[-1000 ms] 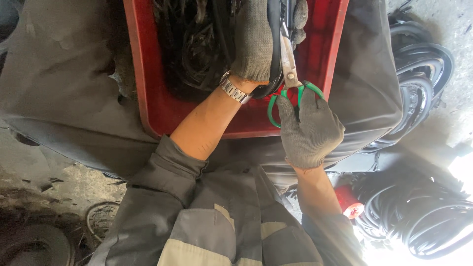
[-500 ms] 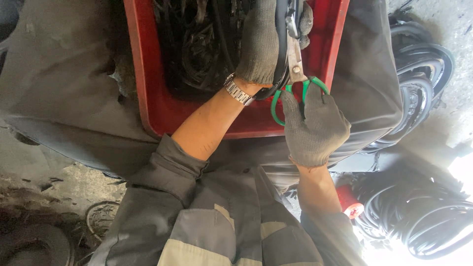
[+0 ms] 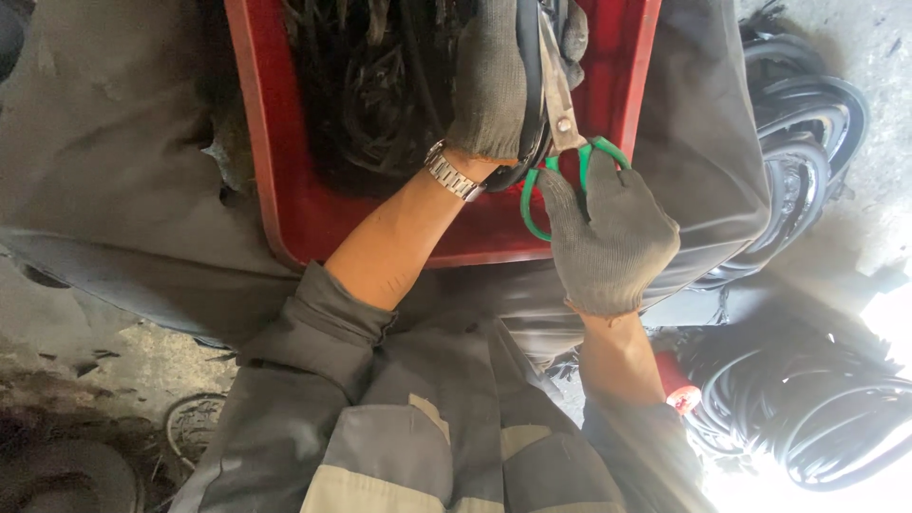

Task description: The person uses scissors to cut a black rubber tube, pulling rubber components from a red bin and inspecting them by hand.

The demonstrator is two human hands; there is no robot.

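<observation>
Red crate on grey cloth

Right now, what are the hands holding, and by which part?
Right hand grips green-handled scissors by the handle loops; left hand clutches a black rubber strip along its length.

The red crate is packed with tangled black strips from its middle toward ten o'clock, leaving bare floor only along its near wall at six. Both gloved hands crowd the one o'clock corner. Coiled black rings block two o'clock; more coils block four.
</observation>
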